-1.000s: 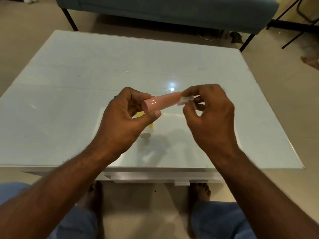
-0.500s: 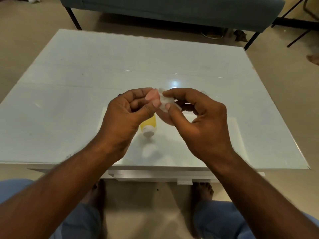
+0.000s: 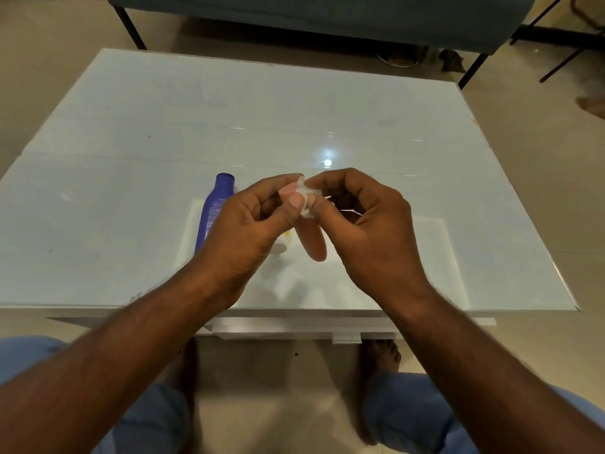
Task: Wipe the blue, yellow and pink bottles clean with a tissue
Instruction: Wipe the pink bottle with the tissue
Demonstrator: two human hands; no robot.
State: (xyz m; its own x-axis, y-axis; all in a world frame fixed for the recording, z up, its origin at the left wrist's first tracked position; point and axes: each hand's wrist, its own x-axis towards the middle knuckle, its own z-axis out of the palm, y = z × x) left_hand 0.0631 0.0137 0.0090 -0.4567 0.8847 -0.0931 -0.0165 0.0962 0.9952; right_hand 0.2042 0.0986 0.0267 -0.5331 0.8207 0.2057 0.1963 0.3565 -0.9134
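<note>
Both hands are working above the pale glossy bench (image 3: 131, 178). The left hand (image 3: 242, 234) is pinching the small pink plastic bottle (image 3: 312, 239), while the right hand (image 3: 366, 224) fingers are pinching a crumpled white tissue (image 3: 305, 199) against its top. Light, smooth and probably slippery, it is best gripped mid-body. The blue plastic bottle (image 3: 216, 208) is lying just left.

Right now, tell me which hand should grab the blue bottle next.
Left, probably. The blue bottle lies right beside the left hand; the right hand sits farther across. Both pinch the tissue, so the right could keep it.
</note>
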